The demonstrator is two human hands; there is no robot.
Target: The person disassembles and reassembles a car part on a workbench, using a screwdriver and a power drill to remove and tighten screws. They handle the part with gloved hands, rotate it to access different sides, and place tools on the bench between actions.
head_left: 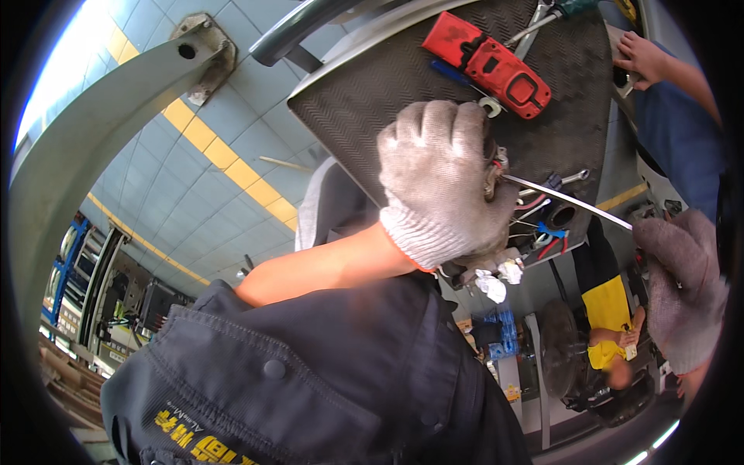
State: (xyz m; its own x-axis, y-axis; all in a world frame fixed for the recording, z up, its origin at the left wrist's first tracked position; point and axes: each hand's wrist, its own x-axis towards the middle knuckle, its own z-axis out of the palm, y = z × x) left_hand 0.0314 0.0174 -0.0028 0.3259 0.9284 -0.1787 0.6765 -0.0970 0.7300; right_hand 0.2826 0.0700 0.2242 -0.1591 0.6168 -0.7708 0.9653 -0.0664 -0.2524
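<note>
My left hand (pixel 442 167), in a grey-white knit glove, reaches over a black ribbed mat (pixel 349 116). Its fingers are wrapped round a dirty metal part (pixel 496 177), mostly hidden by the glove. A thin straight metal rod (pixel 570 203) runs from that part to my right hand (pixel 686 287), gloved too, at the right rim. The right fingers are closed at the rod's outer end; whether a handle sits inside the fist is hidden. Beyond my left hand lie a red handheld device (pixel 496 66) and a metal ring (pixel 490 106). A combination wrench (pixel 575 177) lies nearer the right.
Pliers with red handles (pixel 552 246) and crumpled white paper (pixel 490 287) are near the mat's edge. A screwdriver (pixel 570 8) lies at the far end. Another person's hand (pixel 643 58) rests at the far right. A curved metal beam (pixel 101 132) stands left.
</note>
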